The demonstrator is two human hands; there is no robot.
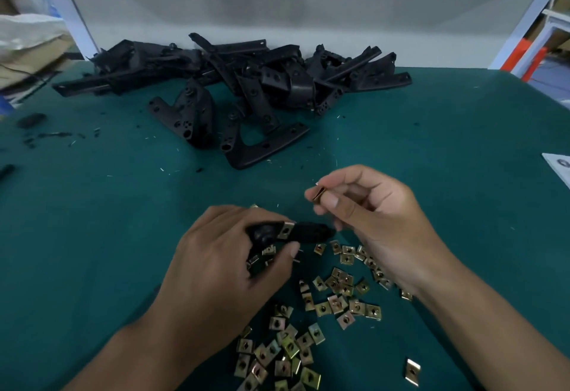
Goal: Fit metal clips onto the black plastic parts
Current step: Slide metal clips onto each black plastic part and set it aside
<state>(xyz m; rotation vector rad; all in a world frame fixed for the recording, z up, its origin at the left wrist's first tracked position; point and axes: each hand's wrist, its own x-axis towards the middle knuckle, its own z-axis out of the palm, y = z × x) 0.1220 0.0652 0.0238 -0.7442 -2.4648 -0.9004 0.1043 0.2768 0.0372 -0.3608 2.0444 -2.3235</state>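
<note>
My left hand (222, 264) grips a black plastic part (303, 232) low over the surface (92, 221), its long axis running left to right, one fitted clip (286, 230) already on it. My right hand (370, 214) pinches a loose clip (317, 194) just above and beyond the part's free right end, fingers curled, nearer that end.

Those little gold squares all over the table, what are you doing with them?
A person is putting metal clips onto black plastic parts. The left hand holds one black part that already has a clip on it. The right hand pinches another clip just above it, not yet on. Loose clips lie on the green table, and a pile of black parts waits at the back.
</note>
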